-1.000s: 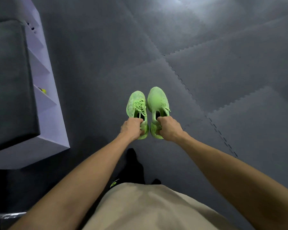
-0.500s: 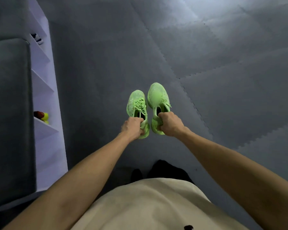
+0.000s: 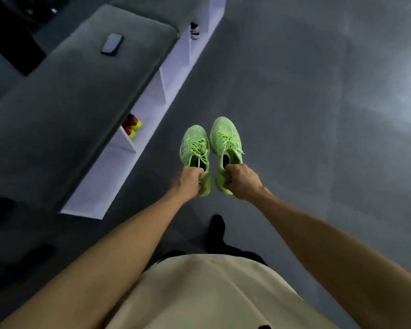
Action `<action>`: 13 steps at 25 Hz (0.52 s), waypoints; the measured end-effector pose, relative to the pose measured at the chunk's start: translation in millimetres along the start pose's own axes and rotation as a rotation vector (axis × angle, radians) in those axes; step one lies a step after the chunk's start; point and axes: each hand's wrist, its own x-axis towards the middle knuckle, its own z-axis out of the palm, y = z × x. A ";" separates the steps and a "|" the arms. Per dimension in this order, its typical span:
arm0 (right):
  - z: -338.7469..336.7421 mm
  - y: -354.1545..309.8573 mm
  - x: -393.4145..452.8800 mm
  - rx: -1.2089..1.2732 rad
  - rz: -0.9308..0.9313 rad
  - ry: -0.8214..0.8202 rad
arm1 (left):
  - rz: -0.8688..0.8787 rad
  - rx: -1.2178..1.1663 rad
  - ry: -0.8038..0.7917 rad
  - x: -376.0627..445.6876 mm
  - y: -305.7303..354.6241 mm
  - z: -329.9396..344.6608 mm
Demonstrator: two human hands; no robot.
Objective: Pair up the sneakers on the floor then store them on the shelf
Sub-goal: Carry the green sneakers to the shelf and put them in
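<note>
1. While both arms reach forward in the head view, the left hand [image 3: 189,180] has its grip clenched round the heel of the left green sneaker [image 3: 195,148], and the right hand [image 3: 241,180] has its grip clenched round the heel of the right green sneaker [image 3: 226,141].
2. Both sneakers hang side by side, toes pointing away from the person, laces up, just beside each other but with a narrow gap between them; they are held above the grey floor [image 3: 318,115], to the right of the shelf [image 3: 152,98].
3. That shelf is a low white unit with open compartments; the pair in hand lies outside it, near its nearer compartments.
4. One compartment, left of the held sneakers, holds a red and yellow pair [image 3: 132,125]; a far compartment holds a dark and white shoe [image 3: 194,30].
5. Over the shelf lies a grey cushion [image 3: 81,91], with a phone [image 3: 112,43] flat on its far part.
6. Nearest the camera are a beige garment [image 3: 211,293] and a dark foot [image 3: 217,227] on the floor, below the held sneakers.
</note>
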 end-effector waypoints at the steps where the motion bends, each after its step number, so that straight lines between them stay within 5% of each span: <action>1: -6.2 -2.2 14.3 -0.023 -0.059 -0.023 | -0.055 -0.030 0.027 4.1 -0.1 -1.6; 13: -5.2 -91.9 75.8 -0.276 -0.683 -0.244 | -0.685 -0.319 0.317 -45.1 -43.9 4.5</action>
